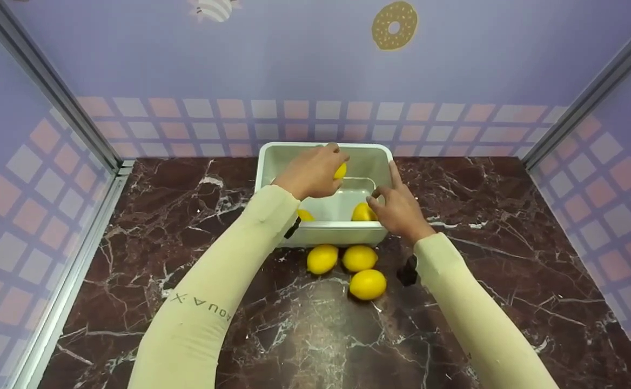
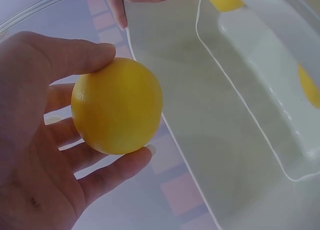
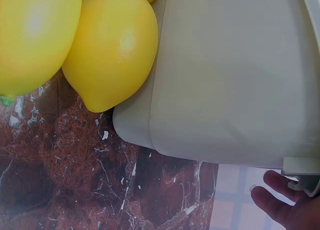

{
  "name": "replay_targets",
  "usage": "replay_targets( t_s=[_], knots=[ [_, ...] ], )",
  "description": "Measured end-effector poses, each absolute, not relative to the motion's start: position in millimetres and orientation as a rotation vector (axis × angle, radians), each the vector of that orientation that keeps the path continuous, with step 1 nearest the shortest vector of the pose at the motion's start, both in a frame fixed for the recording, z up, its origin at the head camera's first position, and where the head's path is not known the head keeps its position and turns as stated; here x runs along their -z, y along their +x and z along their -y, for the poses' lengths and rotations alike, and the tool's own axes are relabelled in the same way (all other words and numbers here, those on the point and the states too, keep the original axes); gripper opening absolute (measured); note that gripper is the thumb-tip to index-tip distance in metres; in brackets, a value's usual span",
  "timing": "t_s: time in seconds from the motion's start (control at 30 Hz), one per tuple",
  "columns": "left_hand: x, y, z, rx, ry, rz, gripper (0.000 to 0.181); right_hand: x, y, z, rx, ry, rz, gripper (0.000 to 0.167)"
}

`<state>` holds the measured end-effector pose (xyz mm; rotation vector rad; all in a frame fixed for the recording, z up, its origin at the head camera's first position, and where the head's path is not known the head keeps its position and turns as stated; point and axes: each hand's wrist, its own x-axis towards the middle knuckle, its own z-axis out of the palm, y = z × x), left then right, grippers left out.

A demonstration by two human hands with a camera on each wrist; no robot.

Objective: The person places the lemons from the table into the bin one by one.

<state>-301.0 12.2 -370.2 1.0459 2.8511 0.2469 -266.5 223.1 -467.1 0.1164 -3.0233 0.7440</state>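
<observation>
My left hand (image 1: 314, 172) holds a yellow lemon (image 2: 117, 105) above the white plastic bin (image 1: 337, 235), thumb on one side and fingers round the other. Only a small part of that lemon shows in the head view. At the bin's right side, my right hand (image 1: 401, 209) grips the rim, with some fingers outside and below it in the right wrist view. Inside the bin, one lemon (image 1: 363, 212) lies near the front right corner. Another lemon (image 1: 305, 215) inside is partly hidden by my left sleeve.
Three lemons lie on the dark marbled tabletop (image 1: 272, 335) before the bin: a left lemon (image 1: 322, 259), a right lemon (image 1: 360, 259) and a nearer lemon (image 1: 368, 284). A purple wall (image 1: 315, 70) with a tile pattern stands behind; side walls flank the table.
</observation>
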Motion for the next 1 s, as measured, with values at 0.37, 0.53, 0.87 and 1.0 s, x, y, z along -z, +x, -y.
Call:
replay_targets(
  t_s=[0.37, 0.53, 0.87, 1.0],
  knots=[
    [371.8, -304.6, -13.8, -0.275, 1.014, -2.853, 0.049, 467.0, -266.0, -222.4, -0.726, 0.138, 3.009, 0.033],
    [371.8, -305.2, -16.2, -0.268, 1.016, -2.854, 0.05, 466.9, -266.4, -222.4, -0.735, 0.131, 3.013, 0.032],
    [375.3, -310.3, -17.8, -0.258, 1.019, -2.85, 0.048, 466.9, -266.3, -222.9, -0.736, 0.122, 3.013, 0.032],
    [377.3, -313.2, -16.6, -0.281, 0.988, -2.843, 0.05, 467.1, -266.7, -223.0, -0.738, 0.116, 3.021, 0.032]
  ],
)
